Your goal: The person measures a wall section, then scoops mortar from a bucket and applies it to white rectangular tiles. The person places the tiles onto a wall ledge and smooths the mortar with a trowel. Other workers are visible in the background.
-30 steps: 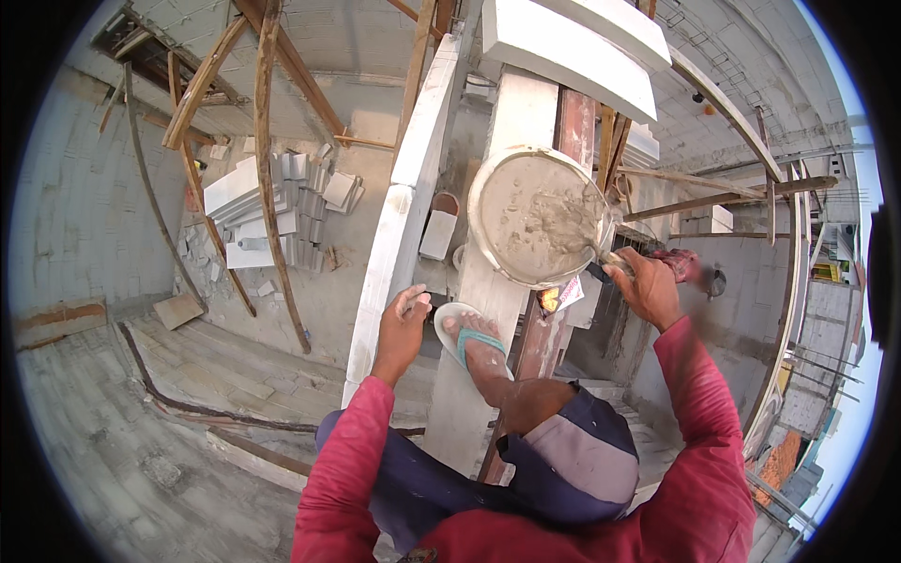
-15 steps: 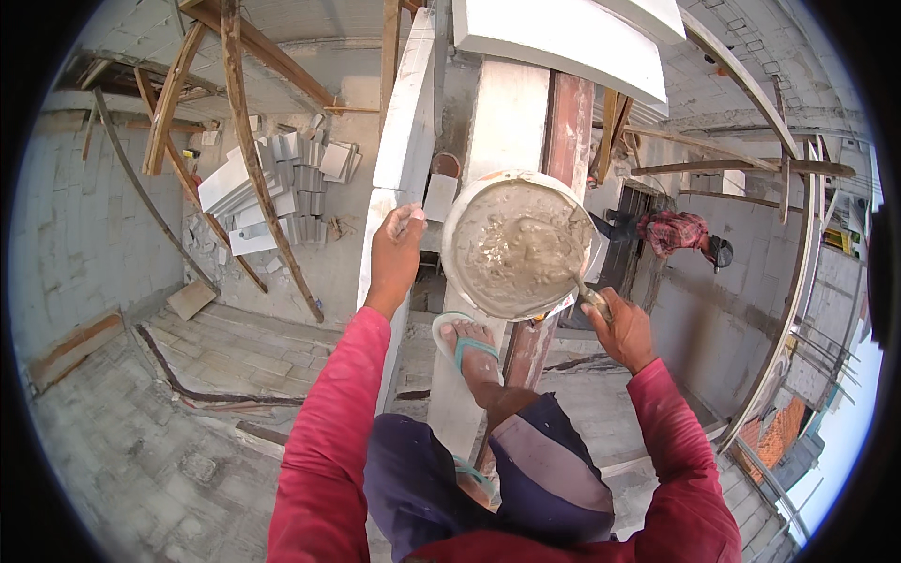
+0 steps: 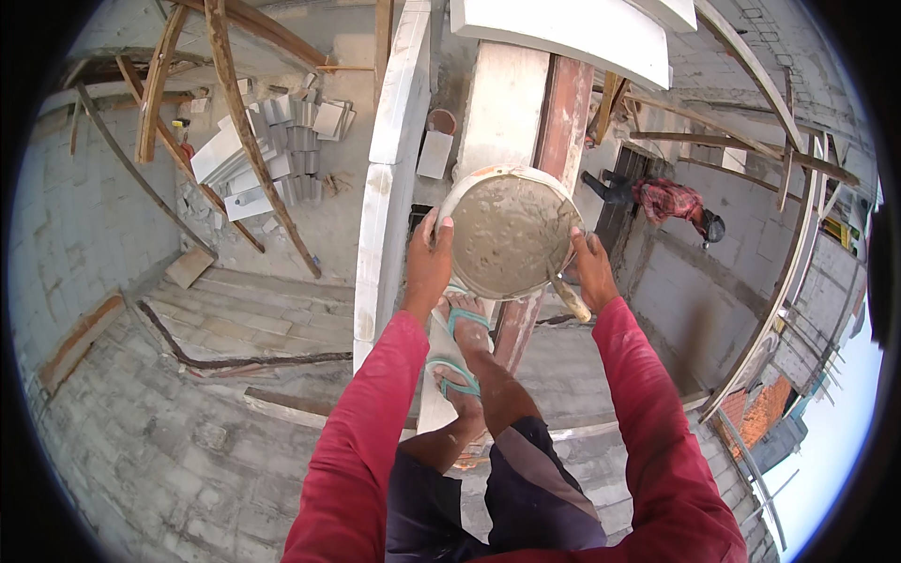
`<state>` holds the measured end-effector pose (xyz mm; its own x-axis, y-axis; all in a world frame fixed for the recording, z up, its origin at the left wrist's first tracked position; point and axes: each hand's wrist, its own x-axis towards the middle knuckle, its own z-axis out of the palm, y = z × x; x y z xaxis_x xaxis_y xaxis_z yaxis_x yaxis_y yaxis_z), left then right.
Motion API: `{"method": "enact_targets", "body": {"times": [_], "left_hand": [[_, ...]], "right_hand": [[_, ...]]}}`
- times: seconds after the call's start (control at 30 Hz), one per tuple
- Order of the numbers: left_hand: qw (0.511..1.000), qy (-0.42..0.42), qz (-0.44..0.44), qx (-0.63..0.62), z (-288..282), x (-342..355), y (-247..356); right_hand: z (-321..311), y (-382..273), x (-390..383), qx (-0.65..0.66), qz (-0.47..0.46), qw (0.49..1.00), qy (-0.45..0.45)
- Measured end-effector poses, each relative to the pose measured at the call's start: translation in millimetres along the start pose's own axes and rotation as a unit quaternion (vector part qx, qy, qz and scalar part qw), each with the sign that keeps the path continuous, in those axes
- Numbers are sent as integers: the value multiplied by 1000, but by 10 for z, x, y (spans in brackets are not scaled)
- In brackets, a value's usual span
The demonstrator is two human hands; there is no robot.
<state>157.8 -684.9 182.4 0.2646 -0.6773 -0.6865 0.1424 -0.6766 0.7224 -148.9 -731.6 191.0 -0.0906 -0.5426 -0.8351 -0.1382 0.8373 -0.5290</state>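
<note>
A round pale bucket full of wet grey mortar is in front of me, above a narrow white plank-like ledge. My left hand grips its left rim, thumb toward the mortar. On the opposite side my right hand holds the right rim. Between that hand and the bucket's near edge, a tool's wooden handle pokes out over the rim; its working end is buried in the mortar. My sandalled feet stand on the ledge just below the bucket.
A low white block wall runs along my left. White blocks lie across the far end, and a reddish beam borders the ledge. Far below are stacked blocks, timber props and a person in a checked shirt.
My right hand has let go of the tool handle and taken the bucket's rim. My left hand has moved onto the opposite rim. My feet have come closer together.
</note>
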Motion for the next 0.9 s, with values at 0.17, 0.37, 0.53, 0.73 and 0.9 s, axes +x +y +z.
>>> {"method": "enact_targets", "body": {"times": [0.17,0.37,0.53,0.73,0.9], "left_hand": [[998,-3,-53,-18,59,208,74],[996,61,-19,-66,22,-144,86],[986,79,-80,-122,-330,-1056,-355],[971,135,-167,-107,-1070,-2346,-1261],[944,208,-243,-80,-1544,-3434,-1861]], "right_hand": [[26,-23,87,50,8,999,-7],[11,161,-358,-319,-119,939,37],[251,329,-738,-494,-101,859,90],[-120,87,-1035,-559,-242,791,60],[-415,-369,-1227,-613,-262,743,-55]]}}
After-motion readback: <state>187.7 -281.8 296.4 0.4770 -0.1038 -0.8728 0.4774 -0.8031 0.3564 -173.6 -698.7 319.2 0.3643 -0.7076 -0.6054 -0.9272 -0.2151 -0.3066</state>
